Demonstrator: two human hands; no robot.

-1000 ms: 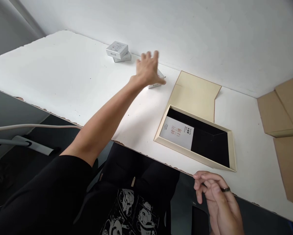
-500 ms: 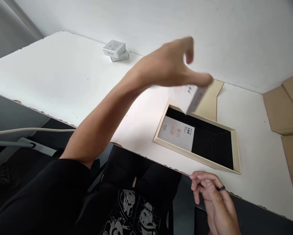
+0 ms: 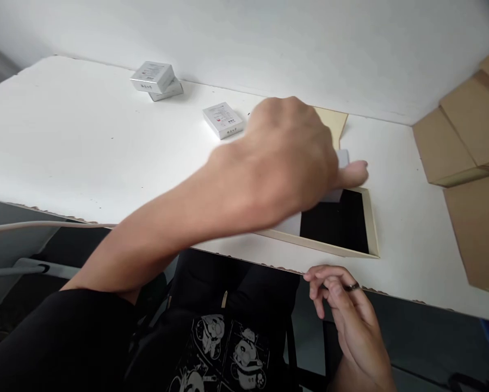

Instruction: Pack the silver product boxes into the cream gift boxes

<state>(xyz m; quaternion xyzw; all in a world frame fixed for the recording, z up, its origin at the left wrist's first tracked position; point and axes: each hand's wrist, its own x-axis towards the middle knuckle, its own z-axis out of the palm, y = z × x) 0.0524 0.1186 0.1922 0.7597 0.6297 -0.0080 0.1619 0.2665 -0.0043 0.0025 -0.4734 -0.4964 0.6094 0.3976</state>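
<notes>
My left hand [image 3: 289,158] reaches across the white table [image 3: 65,141] and grips a small white box [image 3: 342,163], holding it over the open beige gift box [image 3: 372,228] with a black lining. The hand hides most of the small box and of the gift box's left half. My right hand [image 3: 346,316] hovers below the table's front edge, fingers loosely curled, a dark ring on one finger, with nothing in it. Another small white box [image 3: 223,120] lies on the table behind my left forearm.
Two small silver-white boxes [image 3: 153,80] are stacked at the back near the wall. Brown cardboard pieces [image 3: 468,136] lie at the right. The gift box's beige lid flap [image 3: 332,121] lies flat behind it. A grey cable [image 3: 32,226] runs below the table's left edge.
My left hand picked a small white box from the back of the table and carried it right and down over the gift box. Another small box now shows where it lay. The view shifted.
</notes>
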